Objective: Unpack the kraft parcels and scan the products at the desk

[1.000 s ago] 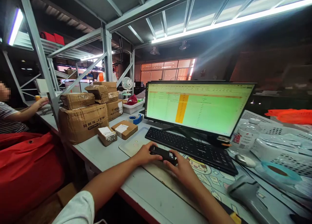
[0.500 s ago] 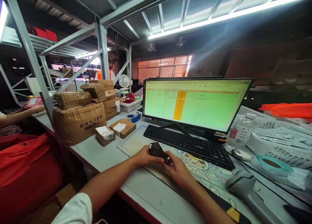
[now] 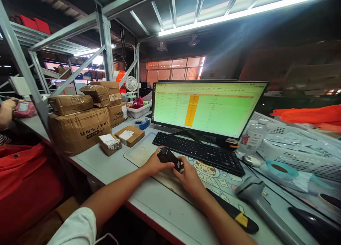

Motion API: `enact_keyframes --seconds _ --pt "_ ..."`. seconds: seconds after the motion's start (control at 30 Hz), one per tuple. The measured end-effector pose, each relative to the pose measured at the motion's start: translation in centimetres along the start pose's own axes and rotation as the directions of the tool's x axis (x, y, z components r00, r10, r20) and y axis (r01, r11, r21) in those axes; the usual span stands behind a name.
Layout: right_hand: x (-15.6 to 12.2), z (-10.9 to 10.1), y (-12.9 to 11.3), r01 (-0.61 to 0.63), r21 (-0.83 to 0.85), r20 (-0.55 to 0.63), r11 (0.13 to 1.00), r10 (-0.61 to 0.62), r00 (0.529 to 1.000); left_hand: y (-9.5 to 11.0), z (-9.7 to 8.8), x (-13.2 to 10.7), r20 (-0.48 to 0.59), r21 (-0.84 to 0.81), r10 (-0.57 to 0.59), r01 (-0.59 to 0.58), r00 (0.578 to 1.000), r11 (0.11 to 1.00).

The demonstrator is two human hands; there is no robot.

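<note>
Box, small and black, sits between our left hand and right hand, over the mat by the keyboard. We hold it up off the table; it is not put down yet, and we can't tell if it is open.

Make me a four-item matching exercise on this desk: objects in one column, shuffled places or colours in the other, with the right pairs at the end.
Column 1
1. small black box
2. keyboard
3. barcode scanner
4. tape dispenser

Column 2
A. grey, lying to the right of the right hand
B. blue, near the lower left corner of the monitor
C. held between the right hand and the left hand
D. black, lying directly in front of the monitor

Pairs: 1-C, 2-D, 3-A, 4-B
</note>
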State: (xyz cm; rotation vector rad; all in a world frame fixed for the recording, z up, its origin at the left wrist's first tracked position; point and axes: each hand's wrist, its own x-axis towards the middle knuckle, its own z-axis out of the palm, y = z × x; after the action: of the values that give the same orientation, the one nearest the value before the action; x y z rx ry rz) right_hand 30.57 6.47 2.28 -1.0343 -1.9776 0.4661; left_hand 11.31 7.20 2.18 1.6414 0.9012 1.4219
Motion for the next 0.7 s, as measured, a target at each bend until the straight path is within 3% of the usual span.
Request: enact_keyframes --seconds 0.17,0.33,0.53,0.7 --pt "-0.2 0.2 -0.2 -0.042 0.019 0.001 0.999 0.042 0.999 0.4 -0.2 0.2 -0.022 -0.118 0.019 -0.021 1.000 0.993" --pt "-0.4 0.3 -0.4 -0.067 0.015 0.004 0.998 0.067 0.998 0.6 -0.3 0.2 -0.023 -0.164 -0.135 0.129 0.991 0.978" --pt "-0.4 0.3 -0.3 -0.085 0.104 0.074 0.991 0.078 0.994 0.9 -0.7 0.4 0.032 -0.099 -0.046 0.049 0.998 0.994" --pt "-0.1 0.6 1.0 -0.075 0.119 0.079 0.990 0.066 0.995 0.8 -0.7 0.3 0.052 -0.081 -0.048 0.052 0.997 0.995"
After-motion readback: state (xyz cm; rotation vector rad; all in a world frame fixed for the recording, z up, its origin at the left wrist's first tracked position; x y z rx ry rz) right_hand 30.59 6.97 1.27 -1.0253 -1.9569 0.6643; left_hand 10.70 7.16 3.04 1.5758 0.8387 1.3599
